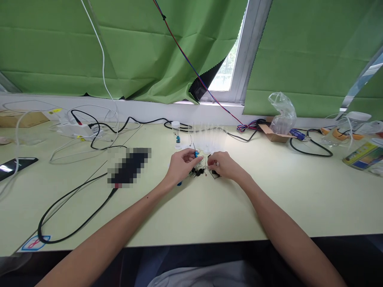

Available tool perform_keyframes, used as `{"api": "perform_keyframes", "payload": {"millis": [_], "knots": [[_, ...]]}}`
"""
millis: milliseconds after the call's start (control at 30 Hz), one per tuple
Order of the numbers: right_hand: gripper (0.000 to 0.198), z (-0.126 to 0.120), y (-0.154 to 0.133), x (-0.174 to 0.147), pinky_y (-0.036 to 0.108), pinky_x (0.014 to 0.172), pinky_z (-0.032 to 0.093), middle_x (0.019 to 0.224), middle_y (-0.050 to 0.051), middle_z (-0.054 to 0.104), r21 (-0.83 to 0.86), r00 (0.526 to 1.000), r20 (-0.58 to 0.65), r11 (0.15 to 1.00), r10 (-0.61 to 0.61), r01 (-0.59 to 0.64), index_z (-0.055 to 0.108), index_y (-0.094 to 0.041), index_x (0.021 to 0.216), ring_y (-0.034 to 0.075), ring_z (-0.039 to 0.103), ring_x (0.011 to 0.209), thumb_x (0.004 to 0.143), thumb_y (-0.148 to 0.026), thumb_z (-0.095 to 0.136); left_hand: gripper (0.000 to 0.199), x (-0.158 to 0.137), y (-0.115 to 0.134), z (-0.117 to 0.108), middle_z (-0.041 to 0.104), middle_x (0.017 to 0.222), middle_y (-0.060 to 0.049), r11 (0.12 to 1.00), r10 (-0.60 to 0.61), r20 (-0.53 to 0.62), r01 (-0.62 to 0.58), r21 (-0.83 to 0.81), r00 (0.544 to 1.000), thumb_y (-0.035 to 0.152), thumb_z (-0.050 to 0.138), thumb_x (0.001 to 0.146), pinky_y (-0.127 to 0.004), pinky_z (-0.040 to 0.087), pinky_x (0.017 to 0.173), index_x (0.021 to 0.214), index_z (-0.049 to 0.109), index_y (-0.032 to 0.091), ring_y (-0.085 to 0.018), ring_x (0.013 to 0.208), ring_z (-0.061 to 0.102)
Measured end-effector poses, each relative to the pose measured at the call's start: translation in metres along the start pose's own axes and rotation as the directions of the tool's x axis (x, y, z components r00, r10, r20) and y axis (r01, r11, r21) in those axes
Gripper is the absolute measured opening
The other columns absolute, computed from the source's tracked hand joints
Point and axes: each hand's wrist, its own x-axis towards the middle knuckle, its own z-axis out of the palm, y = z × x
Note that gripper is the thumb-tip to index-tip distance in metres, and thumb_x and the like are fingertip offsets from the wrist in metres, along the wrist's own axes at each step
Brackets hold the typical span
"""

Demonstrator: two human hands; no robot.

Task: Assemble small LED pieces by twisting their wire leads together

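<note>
My left hand [181,164] is closed, thumb and fingertips pinching a small blue part [196,153] with a thin wire lead pointing up. My right hand [225,164] is closed too, its fingertips drawn together low over the table; what they hold, if anything, is hidden. Between and below both hands lies a small heap of black parts [198,172] with thin wire leads. A blue piece [179,183] rests under my left wrist. Just beyond the hands stand several clear tubes [209,137], and left of them a clear vial [176,137] with a white cap and blue parts inside.
A pixelated dark device [130,166] with a black cable lies on the table [215,215] at left, near a white power strip [77,129]. At right are an open cardboard box [275,133] with a plastic bag, a clear jar [344,131] and a labelled tub [363,155].
</note>
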Motion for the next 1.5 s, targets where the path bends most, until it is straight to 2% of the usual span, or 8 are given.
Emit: {"api": "perform_keyframes", "payload": {"millis": [267,400,533,967,1300,1500], "knots": [[0.007,0.000,0.000,-0.005,0.034,0.081,0.037,0.085,0.004,0.066,-0.031,0.999,0.030,0.999,-0.025,0.026,0.066,-0.019,0.079,0.018,0.057,0.084,0.083,-0.020,0.060,0.041,0.000,0.000,0.000,0.057,0.069,-0.001,1.000,0.003,0.006,-0.003,-0.002,1.000,0.052,0.075,0.066,-0.025,0.041,0.055,0.084,0.067,0.016,-0.011,0.058,0.049],[0.007,0.001,0.000,-0.005,0.035,0.083,0.037,0.088,0.005,0.065,-0.063,0.997,0.076,0.998,0.005,0.000,0.064,-0.019,0.082,0.021,0.057,0.088,0.081,-0.027,0.065,0.041,0.000,0.000,0.000,0.057,0.070,-0.001,1.000,0.005,0.012,-0.005,-0.002,1.000,0.052,0.075,0.066,-0.025,0.042,0.055,0.084,0.067,0.017,-0.012,0.059,0.049],[0.012,0.002,0.001,-0.004,0.033,0.079,0.037,0.087,0.005,0.064,-0.080,0.994,0.105,0.996,0.037,-0.028,0.060,-0.019,0.079,0.021,0.056,0.087,0.082,-0.029,0.065,0.039,0.000,-0.001,0.001,0.056,0.070,-0.001,1.000,0.007,0.017,-0.007,0.004,1.000,0.050,0.075,0.067,-0.025,0.042,0.057,0.085,0.066,0.017,-0.012,0.060,0.049],[0.013,0.005,0.000,-0.003,0.031,0.074,0.035,0.084,0.006,0.063,-0.102,0.993,0.106,0.994,0.055,-0.045,0.060,-0.019,0.074,0.021,0.054,0.085,0.086,-0.023,0.060,0.038,0.000,-0.002,0.001,0.056,0.069,0.000,1.000,0.019,0.012,-0.019,0.003,1.000,0.051,0.073,0.069,-0.026,0.042,0.057,0.082,0.065,0.017,-0.012,0.060,0.050],[0.015,-0.007,-0.005,-0.009,0.033,0.083,0.039,0.092,0.007,0.063,-0.085,0.987,0.156,0.996,0.025,-0.011,0.064,-0.019,0.083,0.021,0.055,0.089,0.078,-0.008,0.055,0.041,0.000,-0.001,0.001,0.059,0.070,-0.001,1.000,-0.002,0.010,0.002,0.011,1.000,0.051,0.076,0.066,-0.026,0.044,0.058,0.086,0.067,0.016,-0.013,0.062,0.053],[0.010,-0.010,-0.007,-0.010,0.035,0.085,0.039,0.093,0.007,0.062,-0.079,0.982,0.186,0.996,0.044,-0.030,0.064,-0.019,0.082,0.022,0.055,0.091,0.077,-0.011,0.060,0.041,0.000,-0.002,0.001,0.059,0.070,-0.001,1.000,0.009,0.013,-0.009,0.005,1.000,0.051,0.076,0.066,-0.026,0.044,0.058,0.085,0.066,0.017,-0.013,0.062,0.053]]}}
